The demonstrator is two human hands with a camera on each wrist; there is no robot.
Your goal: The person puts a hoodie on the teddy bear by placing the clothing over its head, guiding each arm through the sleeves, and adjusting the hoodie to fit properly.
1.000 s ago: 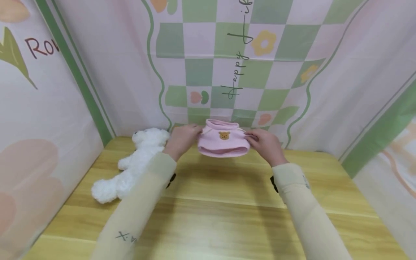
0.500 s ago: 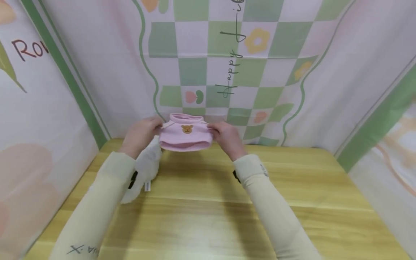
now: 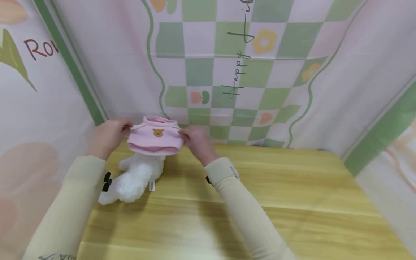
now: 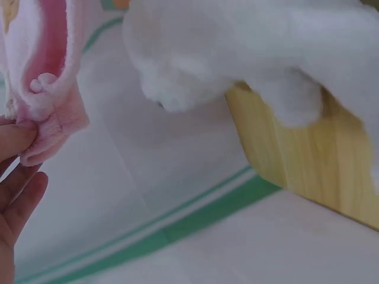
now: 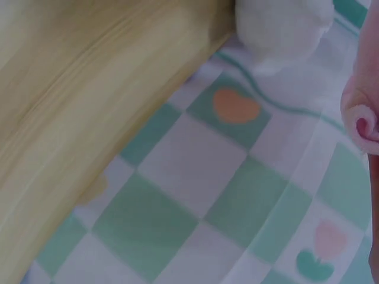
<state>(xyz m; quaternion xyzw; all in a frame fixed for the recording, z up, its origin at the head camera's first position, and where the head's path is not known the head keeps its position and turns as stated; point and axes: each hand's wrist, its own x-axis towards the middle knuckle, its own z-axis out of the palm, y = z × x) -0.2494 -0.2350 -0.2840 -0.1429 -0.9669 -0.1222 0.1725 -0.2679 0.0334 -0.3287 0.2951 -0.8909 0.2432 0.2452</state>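
A small pink doll sweater [image 3: 156,141] with a brown bear face on its front is held stretched out above the table. My left hand [image 3: 112,135] pinches its left sleeve; the left wrist view shows the thumb and fingers on the pink cuff [image 4: 56,127]. On the other side, my right hand [image 3: 198,142] pinches the right sleeve, and only a sliver of that hand shows in the right wrist view. Behind and below the sweater lies a white plush toy [image 3: 139,177] with a tag at its side. The sweater hides the toy's head in the head view.
The wooden table [image 3: 260,202] stretches to the right of both arms. A printed curtain [image 3: 234,72] with green checks hangs along its back edge, and another curtain panel [image 3: 29,126] closes off the left side.
Both hands have carried the sweater leftward, from mid-table to over the white plush toy. Their pinch on the sleeves stays the same.
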